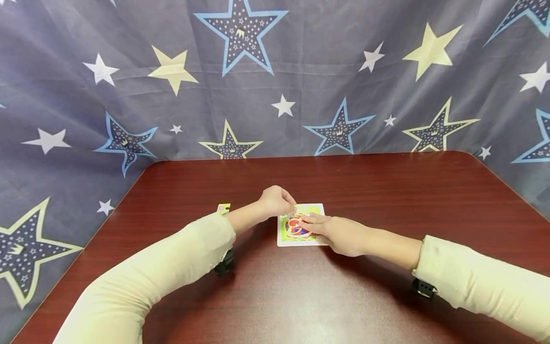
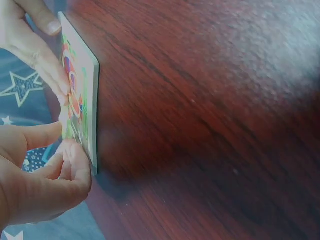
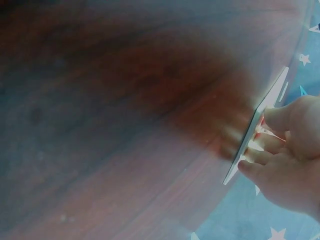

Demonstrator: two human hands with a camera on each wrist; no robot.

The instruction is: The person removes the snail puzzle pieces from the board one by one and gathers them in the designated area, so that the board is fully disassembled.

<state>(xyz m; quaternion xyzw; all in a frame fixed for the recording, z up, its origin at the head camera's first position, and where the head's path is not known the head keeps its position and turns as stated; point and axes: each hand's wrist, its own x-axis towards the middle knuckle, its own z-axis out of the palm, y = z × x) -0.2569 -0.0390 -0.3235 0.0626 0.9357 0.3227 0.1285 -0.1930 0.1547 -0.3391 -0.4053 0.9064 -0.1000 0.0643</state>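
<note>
A small jigsaw puzzle [image 1: 296, 242] with a white border and a red, blue and green picture lies flat on the table. At its far left corner, my left hand [image 1: 277, 200] pinches a small puzzle piece between thumb and fingertips, mostly hidden by them. In the left wrist view a yellow-green bit shows between those fingertips, close over the board. From the right, my right hand [image 1: 345, 235] rests its extended fingers on the picture, covering part of it. The right wrist view shows the thumb and fingers of that hand [image 3: 287, 150] spread against the board's face.
Another puzzle piece [image 1: 224, 208], yellow-green with pink, lies to the left, partly behind my left forearm. The dark red wooden table [image 1: 275, 296] runs back to a grey cloth with stars [image 1: 275, 86]. Black wrist cameras [image 1: 424, 288] hang under both cuffs.
</note>
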